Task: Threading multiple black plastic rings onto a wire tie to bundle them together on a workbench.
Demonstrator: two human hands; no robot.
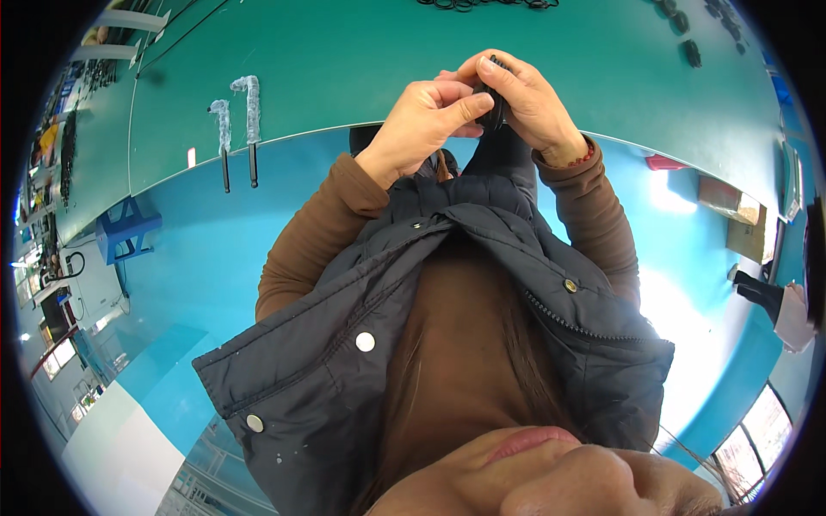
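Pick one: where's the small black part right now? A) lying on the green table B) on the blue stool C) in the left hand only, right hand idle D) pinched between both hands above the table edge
D: the left hand and right hand both pinch the small black part between their fingertips, above the green table.

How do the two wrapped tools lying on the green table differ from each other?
The left wrapped tool looks shorter, its white wrapping starting lower in the picture; the right wrapped tool reaches higher up and looks longer. The left one's dark handle hangs slightly farther past the edge of the green table. Both lie side by side, roughly parallel, with pale wrapping over one end and a dark handle at the other, apart from both hands.
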